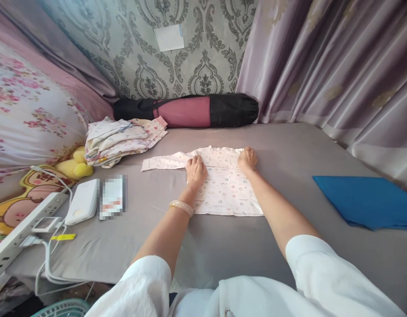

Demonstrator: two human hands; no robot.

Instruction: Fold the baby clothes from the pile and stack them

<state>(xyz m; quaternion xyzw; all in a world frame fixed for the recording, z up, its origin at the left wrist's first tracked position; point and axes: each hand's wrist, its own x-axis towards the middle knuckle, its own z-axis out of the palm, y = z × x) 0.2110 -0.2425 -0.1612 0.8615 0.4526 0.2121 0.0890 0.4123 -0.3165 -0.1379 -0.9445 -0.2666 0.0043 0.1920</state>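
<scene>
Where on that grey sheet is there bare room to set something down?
Bare grey sheet shows between the right hand and the blue cloth, with a narrower strip between the shirt and the black-and-red roll. The left side is crowded: clothes pile, white box, power strip, cables.

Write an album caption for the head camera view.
Bare fingers touch a pale printed garment, one sleeve stretched out to the left, on a grey surface.
</scene>
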